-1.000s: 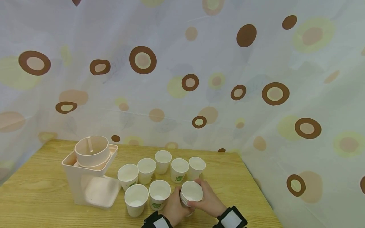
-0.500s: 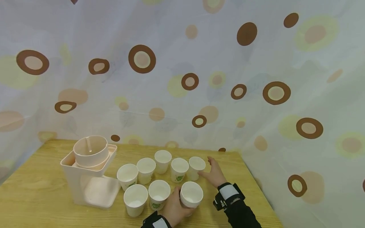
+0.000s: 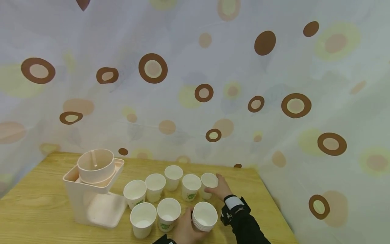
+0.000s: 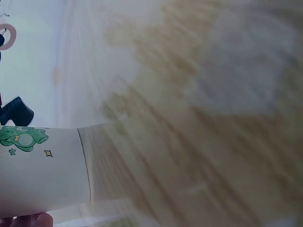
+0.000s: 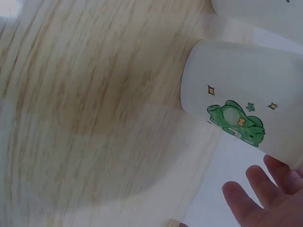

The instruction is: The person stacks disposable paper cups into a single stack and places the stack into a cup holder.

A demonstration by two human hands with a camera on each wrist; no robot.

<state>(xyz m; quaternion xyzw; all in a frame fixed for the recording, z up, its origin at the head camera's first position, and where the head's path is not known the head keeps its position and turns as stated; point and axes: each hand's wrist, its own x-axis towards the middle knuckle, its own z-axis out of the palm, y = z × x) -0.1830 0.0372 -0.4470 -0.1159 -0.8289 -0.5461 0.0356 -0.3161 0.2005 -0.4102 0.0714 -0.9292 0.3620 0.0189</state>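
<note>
My left hand (image 3: 186, 228) grips a stack of nested white paper cups (image 3: 205, 214) near the table's front. In the left wrist view its fingers (image 4: 33, 221) lie against a paper cup (image 4: 47, 175) printed with a green cartoon animal. My right hand (image 3: 221, 188) is at the single paper cup (image 3: 209, 179) furthest right, thumb overlapping its near side and forefinger beside the rim. The right wrist view shows this printed cup (image 5: 251, 90) standing on the table, with spread fingers (image 5: 236, 196) close to its rim end.
Several single paper cups (image 3: 172, 173) stand upright to the left of the hands, close together. Left of them is a pale plastic appliance-like stand (image 3: 76, 196) with a round cup-shaped top (image 3: 96, 173). A spotted sheet (image 3: 182, 67) hangs behind the wooden table (image 3: 33, 200).
My right hand has let go of the stack and moved back and right to the furthest right cup. My left hand keeps hold of the stack. The head view has shifted slightly.
</note>
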